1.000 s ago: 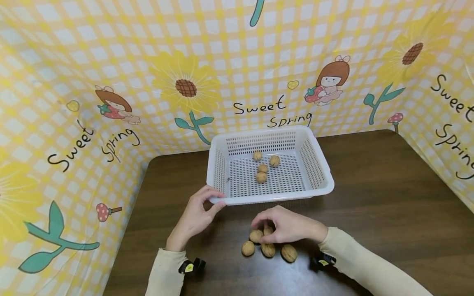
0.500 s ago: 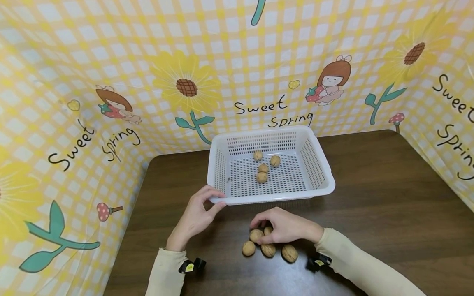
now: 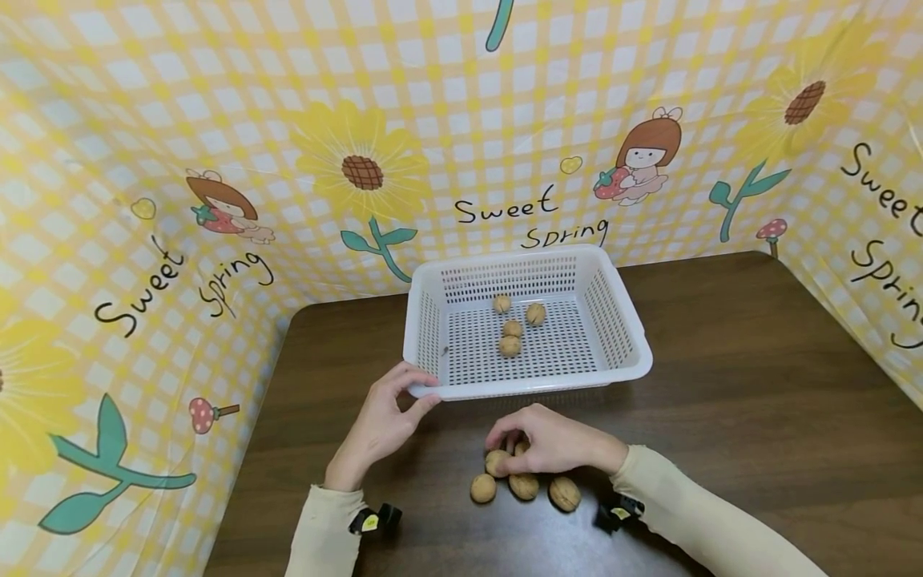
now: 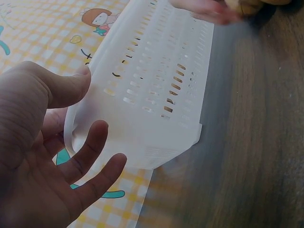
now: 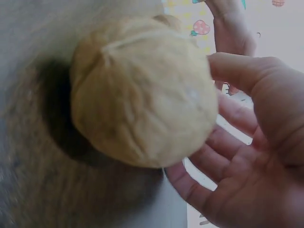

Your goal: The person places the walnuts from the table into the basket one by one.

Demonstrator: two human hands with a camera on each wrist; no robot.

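A white perforated plastic basket stands on the table with several walnuts inside. My left hand grips its front left corner, thumb and fingers on either side of the rim. In front of the basket, my right hand reaches over a small group of walnuts and pinches one walnut between thumb and fingers. Around it lie a walnut at the left, one below the thumb and one at the right. Another is partly hidden under the hand. A walnut looms large in the right wrist view.
The dark wooden table extends to both sides of the basket. Behind and beside it hangs a yellow checked cloth with printed flowers and lettering, close to the basket's back rim.
My right hand has shifted very slightly to the left among the walnuts, its fingertips at the same walnut. The left hand and the basket stay in place.
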